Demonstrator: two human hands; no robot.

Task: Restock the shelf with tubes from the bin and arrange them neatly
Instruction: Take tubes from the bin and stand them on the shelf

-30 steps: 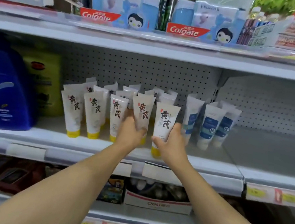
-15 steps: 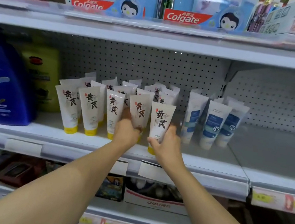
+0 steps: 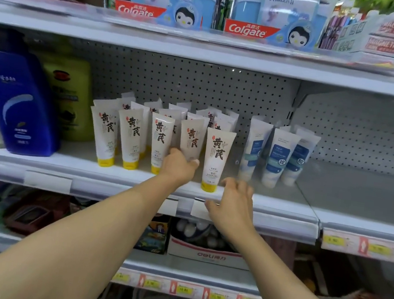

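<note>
Tubes (image 3: 218, 152), cream with yellow caps, stand in a front row with more behind on the middle shelf (image 3: 136, 178), right of the blue bottle (image 3: 23, 104). Fourth tube (image 3: 192, 139) tilted, gripped low by left hand (image 3: 178, 167). Right hand (image 3: 233, 205) released, fingers loosely spread, just below-right of the fifth tube.

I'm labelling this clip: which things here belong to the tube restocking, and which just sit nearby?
Belongs to the job:
- cream plastic tubes with yellow caps
- fourth front tube, in the left hand's grip
- right hand, holding nothing
- grey metal shelf

Just nearby:
- white-and-blue tubes
- dark blue bottle
- Colgate packs
</note>
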